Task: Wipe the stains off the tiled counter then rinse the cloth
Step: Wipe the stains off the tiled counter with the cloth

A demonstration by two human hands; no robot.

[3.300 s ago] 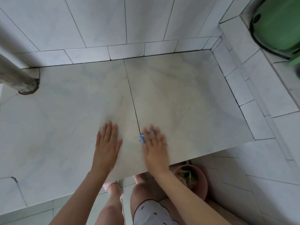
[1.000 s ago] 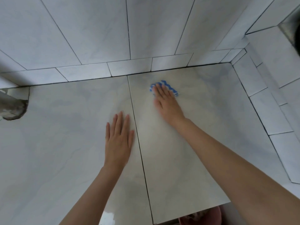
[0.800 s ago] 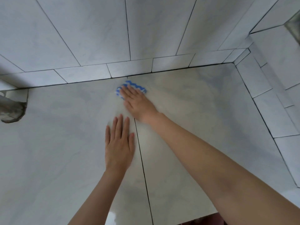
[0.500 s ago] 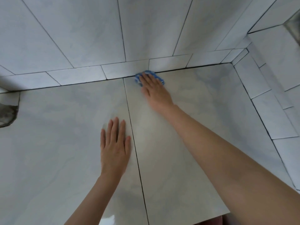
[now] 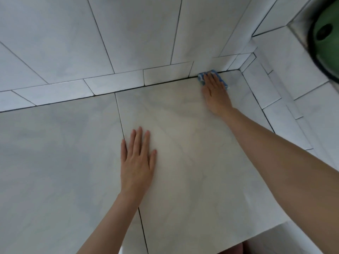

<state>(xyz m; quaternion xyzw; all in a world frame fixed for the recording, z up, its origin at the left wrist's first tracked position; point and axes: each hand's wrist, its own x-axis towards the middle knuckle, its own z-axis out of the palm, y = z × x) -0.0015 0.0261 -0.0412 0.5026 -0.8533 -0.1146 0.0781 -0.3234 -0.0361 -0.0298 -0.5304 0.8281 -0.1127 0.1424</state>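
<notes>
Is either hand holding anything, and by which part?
Neither grips anything. The right hand presses flat on top of the blue cloth by the back wall; the left hand lies flat on the counter.

Pale tiled walls (image 5: 128, 33), dark grout; green object (image 5: 328, 39) upper right.

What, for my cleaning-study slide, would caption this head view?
Right hand presses a blue cloth into the far right corner of the tiled counter; left hand rests flat on it.
</notes>
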